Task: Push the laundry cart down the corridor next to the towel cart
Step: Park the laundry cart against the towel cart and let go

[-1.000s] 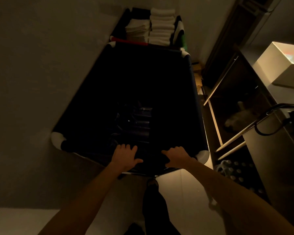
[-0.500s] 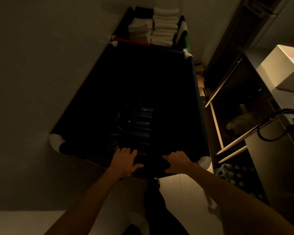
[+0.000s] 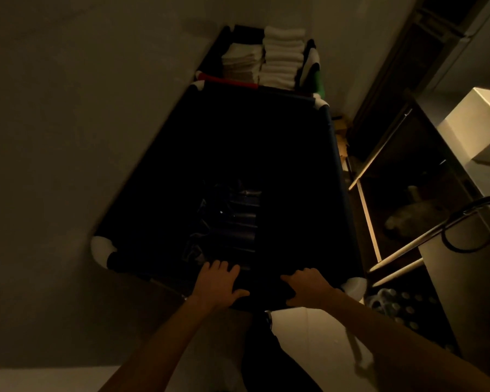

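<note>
The laundry cart (image 3: 337,154) is a deep dark fabric bin with white corner joints, filling the middle of the head view. Dark folded items lie at its bottom. My left hand (image 3: 218,284) and my right hand (image 3: 306,284) grip its near rim, side by side, fingers curled over the edge. Straight beyond its far rim stands the towel cart (image 3: 311,60), holding two stacks of folded white towels (image 3: 280,58), with a red bar along its near edge. The two carts look close together or touching; the gap is hidden.
A plain wall (image 3: 68,137) runs close along the cart's left side. On the right stand dark open shelves (image 3: 393,193) with pale wooden rails, a lit white box (image 3: 475,125) on top, and a black cable (image 3: 464,230). Pale floor (image 3: 309,340) lies under my arms.
The laundry cart has rolled slightly forward along the wall towards the towel cart, my hands staying on its near rim. The view has shifted with it.
</note>
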A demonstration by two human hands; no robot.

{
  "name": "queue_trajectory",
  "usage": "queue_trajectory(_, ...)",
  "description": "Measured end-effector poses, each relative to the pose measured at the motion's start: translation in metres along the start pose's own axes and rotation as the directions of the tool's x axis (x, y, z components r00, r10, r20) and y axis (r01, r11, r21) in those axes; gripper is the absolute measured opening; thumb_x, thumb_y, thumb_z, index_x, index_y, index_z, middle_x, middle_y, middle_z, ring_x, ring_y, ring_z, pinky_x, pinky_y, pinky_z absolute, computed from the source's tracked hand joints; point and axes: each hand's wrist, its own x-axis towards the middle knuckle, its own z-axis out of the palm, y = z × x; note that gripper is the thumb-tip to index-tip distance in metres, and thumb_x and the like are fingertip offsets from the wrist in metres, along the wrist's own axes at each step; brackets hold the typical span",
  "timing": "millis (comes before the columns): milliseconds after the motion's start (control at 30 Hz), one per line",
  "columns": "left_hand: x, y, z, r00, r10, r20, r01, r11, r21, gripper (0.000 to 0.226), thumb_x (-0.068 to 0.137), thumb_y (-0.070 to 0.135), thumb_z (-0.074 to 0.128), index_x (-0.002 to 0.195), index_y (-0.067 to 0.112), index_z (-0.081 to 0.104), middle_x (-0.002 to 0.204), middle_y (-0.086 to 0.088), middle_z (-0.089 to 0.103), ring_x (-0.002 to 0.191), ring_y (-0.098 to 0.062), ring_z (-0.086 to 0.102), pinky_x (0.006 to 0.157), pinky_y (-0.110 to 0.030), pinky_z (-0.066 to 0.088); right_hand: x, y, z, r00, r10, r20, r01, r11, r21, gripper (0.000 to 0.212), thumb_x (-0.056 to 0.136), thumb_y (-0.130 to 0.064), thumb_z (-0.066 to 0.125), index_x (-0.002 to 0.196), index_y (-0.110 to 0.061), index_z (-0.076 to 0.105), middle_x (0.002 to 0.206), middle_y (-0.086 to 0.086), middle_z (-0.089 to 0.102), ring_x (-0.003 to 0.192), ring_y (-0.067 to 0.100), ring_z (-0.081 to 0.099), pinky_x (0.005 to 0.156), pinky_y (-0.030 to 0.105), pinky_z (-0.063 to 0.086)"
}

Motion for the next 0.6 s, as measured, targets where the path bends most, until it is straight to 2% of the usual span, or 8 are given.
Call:
queue_trajectory(133,-0.003,-0.005,-0.001,0.999,0.010,-0.049,-0.007,0.998,0.058,0.131,0.044,0.087,-0.025,0.140,0.020,0.031,0.140,-0.014,0.043,0.128,-0.031,0.037,0.106,-0.048,0.025,-0.003,-0.009,-0.005,0.999,0.019,-0.038,-0.020,1.000,-0.021,0.056,0.088,-0.041,0.054,0.137,-0.018,0.040,0.126,0.013,0.055,0.111,0.032,0.054,0.086,0.038,0.046)
queue_trajectory(233,-0.007,-0.010,-0.001,0.999,-0.036,-0.011,0.037,0.996,0.079,0.127,0.045,0.089,-0.019,0.142,0.022,0.026,0.144,-0.014,0.038,0.131,-0.033,0.032,0.108,-0.050,0.023,-0.005,-0.021,-0.004,0.998,0.045,-0.054,-0.045,0.999,0.007,0.054,0.087,-0.040,0.054,0.135,-0.019,0.041,0.122,0.012,0.058,0.107,0.030,0.057,0.084,0.037,0.048)
queue_trajectory(367,-0.008,-0.005,-0.002,0.995,-0.096,0.012,0.094,0.989,0.112,0.104,0.064,0.086,-0.001,0.143,0.022,0.022,0.146,-0.015,0.035,0.131,-0.033,0.031,0.108,-0.049,0.023,-0.013,-0.025,-0.004,0.989,0.123,-0.078,-0.114,0.988,0.108,0.056,0.089,-0.035,0.056,0.139,-0.020,0.036,0.126,0.013,0.056,0.111,0.031,0.055,0.086,0.039,0.047)
queue_trajectory(467,-0.013,0.000,-0.004,0.988,-0.145,0.051,0.139,0.984,0.109,0.078,0.085,0.071,0.026,0.145,0.022,0.017,0.149,-0.016,0.028,0.134,-0.034,0.027,0.110,-0.050,0.018,-0.020,-0.034,-0.002,0.980,0.164,-0.110,-0.150,0.980,0.129,0.059,0.090,-0.035,0.055,0.141,-0.021,0.030,0.130,0.013,0.052,0.114,0.032,0.053,0.088,0.041,0.047)
queue_trajectory(600,-0.025,-0.003,-0.011,0.977,-0.210,0.027,0.202,0.962,0.181,0.067,0.091,0.061,0.030,0.144,0.021,0.016,0.150,-0.015,0.027,0.135,-0.032,0.026,0.112,-0.054,0.015,-0.034,-0.041,-0.014,0.961,0.137,-0.241,-0.110,0.986,0.123,0.064,0.088,-0.033,0.058,0.143,-0.021,0.027,0.139,0.011,0.043,0.122,0.031,0.046,0.097,0.041,0.039)
